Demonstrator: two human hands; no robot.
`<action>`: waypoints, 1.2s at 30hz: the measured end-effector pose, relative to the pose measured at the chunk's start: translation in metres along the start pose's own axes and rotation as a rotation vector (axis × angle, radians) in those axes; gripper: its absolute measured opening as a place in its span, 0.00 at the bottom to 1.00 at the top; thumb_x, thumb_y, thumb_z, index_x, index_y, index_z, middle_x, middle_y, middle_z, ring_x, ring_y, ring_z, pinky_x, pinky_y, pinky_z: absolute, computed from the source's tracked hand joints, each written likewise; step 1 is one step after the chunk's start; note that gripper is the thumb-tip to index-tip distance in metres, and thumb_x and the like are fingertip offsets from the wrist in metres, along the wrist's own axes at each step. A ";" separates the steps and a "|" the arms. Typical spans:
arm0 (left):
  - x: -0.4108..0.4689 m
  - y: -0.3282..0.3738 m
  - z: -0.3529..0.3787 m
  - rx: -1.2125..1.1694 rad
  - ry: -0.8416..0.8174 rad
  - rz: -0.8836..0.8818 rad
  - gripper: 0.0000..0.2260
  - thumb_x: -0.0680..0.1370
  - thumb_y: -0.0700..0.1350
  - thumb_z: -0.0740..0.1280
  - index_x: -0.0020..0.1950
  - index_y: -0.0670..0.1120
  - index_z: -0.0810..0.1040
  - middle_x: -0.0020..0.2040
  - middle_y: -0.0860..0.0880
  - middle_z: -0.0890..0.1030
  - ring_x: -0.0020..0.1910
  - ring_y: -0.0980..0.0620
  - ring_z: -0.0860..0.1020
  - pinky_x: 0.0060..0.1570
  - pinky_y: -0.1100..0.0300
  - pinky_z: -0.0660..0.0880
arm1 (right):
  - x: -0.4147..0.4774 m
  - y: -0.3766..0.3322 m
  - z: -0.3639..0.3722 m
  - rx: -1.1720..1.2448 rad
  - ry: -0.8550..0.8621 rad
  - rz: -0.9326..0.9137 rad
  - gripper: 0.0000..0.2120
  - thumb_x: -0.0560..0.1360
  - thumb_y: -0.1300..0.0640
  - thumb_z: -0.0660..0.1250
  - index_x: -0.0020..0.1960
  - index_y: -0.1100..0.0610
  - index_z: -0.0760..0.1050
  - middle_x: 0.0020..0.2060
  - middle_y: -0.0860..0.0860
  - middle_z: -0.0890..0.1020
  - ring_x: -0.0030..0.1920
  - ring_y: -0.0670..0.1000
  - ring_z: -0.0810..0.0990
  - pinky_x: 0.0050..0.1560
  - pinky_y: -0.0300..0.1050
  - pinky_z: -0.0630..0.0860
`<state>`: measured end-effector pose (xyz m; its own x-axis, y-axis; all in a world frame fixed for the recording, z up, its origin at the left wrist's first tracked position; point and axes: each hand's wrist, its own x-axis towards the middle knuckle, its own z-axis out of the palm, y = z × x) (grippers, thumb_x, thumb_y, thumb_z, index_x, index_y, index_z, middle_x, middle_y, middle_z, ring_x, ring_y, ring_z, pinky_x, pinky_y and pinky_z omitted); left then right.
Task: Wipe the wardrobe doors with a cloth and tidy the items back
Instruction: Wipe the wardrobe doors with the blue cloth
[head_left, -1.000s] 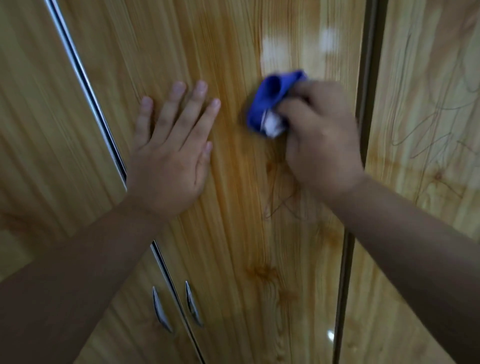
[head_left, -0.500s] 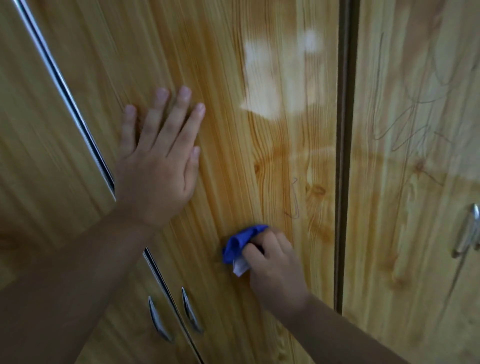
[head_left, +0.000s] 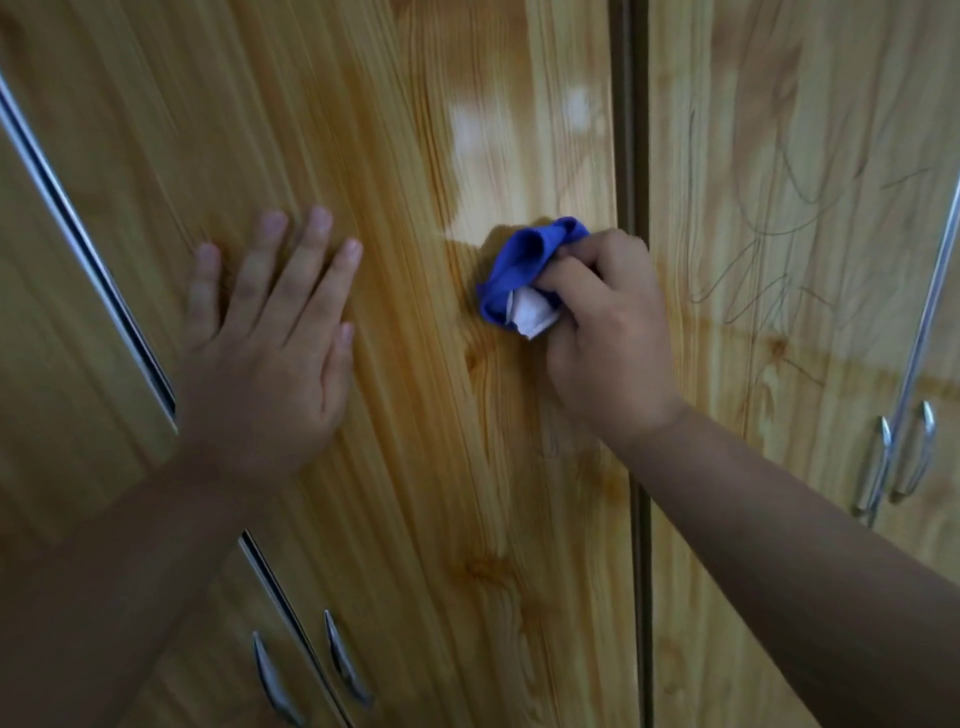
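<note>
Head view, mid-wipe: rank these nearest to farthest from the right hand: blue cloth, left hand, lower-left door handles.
1. The blue cloth, bunched in the grip of the right hand itself.
2. The left hand, pressed flat on the door, off to the left.
3. The door handles, low down at the left.

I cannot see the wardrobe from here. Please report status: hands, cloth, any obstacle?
Left hand flat on middle door. Right hand grips blue cloth, pressed on same door. Nothing seen in the way.
</note>
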<state>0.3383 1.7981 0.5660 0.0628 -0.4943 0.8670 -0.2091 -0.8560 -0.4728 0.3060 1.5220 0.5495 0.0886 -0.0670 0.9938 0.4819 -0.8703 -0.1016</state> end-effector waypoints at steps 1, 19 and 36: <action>0.000 0.000 0.001 0.005 0.014 0.002 0.25 0.87 0.48 0.55 0.85 0.48 0.59 0.85 0.47 0.59 0.85 0.46 0.55 0.82 0.42 0.47 | -0.009 0.000 0.000 0.030 0.023 0.023 0.06 0.75 0.69 0.67 0.42 0.63 0.81 0.42 0.54 0.77 0.46 0.52 0.74 0.47 0.40 0.67; 0.000 0.000 0.002 -0.011 0.029 0.004 0.25 0.87 0.48 0.56 0.85 0.48 0.59 0.85 0.48 0.58 0.85 0.46 0.53 0.83 0.44 0.44 | -0.099 -0.010 -0.004 0.090 -0.222 0.037 0.10 0.77 0.60 0.65 0.47 0.63 0.83 0.48 0.57 0.81 0.51 0.53 0.74 0.56 0.41 0.70; -0.002 -0.001 0.004 0.013 0.051 0.008 0.25 0.87 0.48 0.56 0.85 0.48 0.59 0.85 0.48 0.58 0.85 0.47 0.53 0.82 0.45 0.43 | -0.195 -0.076 0.053 0.186 -0.357 -0.158 0.04 0.76 0.58 0.71 0.43 0.56 0.80 0.43 0.53 0.79 0.45 0.56 0.77 0.47 0.51 0.76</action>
<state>0.3420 1.7991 0.5641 0.0111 -0.4930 0.8700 -0.1966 -0.8541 -0.4815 0.2983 1.6269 0.3610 0.2817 0.2616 0.9232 0.6595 -0.7516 0.0118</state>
